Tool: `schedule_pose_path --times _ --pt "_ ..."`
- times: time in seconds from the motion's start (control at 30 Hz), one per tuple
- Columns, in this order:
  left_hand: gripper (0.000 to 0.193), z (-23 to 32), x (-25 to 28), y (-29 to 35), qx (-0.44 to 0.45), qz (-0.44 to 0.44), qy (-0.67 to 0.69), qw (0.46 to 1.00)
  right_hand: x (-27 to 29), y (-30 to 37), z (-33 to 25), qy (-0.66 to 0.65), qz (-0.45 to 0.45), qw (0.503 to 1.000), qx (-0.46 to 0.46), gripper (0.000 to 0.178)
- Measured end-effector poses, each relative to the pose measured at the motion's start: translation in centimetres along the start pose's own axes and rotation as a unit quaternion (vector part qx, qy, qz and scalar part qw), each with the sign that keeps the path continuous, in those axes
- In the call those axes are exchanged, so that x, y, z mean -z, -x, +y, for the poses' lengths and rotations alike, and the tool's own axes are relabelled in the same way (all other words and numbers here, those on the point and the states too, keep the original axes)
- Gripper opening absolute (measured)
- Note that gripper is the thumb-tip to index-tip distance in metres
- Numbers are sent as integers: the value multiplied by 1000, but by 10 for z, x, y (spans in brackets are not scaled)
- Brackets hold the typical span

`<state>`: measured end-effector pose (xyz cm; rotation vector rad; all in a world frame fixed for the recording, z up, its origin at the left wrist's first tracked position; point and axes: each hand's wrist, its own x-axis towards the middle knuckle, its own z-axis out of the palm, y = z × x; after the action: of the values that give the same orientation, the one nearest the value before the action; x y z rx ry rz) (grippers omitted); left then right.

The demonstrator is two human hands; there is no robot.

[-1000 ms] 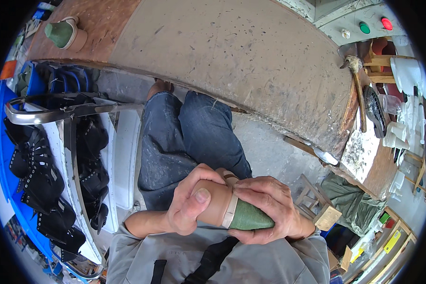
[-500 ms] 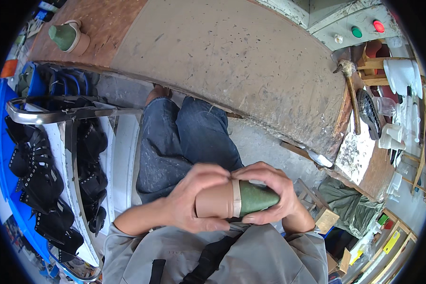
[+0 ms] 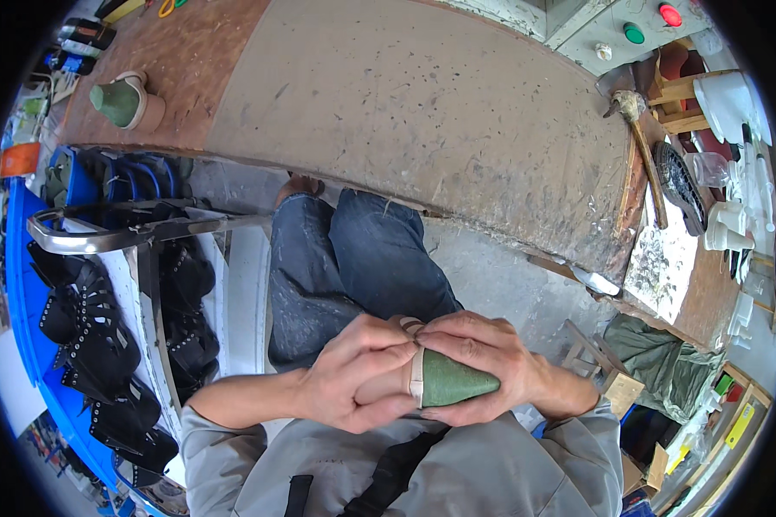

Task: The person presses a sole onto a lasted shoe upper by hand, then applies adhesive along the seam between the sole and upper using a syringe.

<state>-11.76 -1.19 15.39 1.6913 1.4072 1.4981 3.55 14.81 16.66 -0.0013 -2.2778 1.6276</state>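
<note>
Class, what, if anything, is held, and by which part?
A tan shoe on a green mould: left grip around the tan end, right grip around the green pointed end.

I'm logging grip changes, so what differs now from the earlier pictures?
The left hand has moved its thumb from the top of the brown leather to the near side, covering more of it. The right hand has closed in on the green toe form after arching wider. Both hands keep hold; the hammer and second green form stayed put.
</note>
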Motion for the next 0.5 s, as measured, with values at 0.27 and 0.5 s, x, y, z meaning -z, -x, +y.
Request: schedule_pose_path --times 0.27,0.5 --pt "28 1 1 -46 48 139 -197 969 19 -11 9 -43 84 989 -116 60" --pt "72 30 -26 11 78 79 103 988 -12 -33 -44 -447 399 800 -32 65"
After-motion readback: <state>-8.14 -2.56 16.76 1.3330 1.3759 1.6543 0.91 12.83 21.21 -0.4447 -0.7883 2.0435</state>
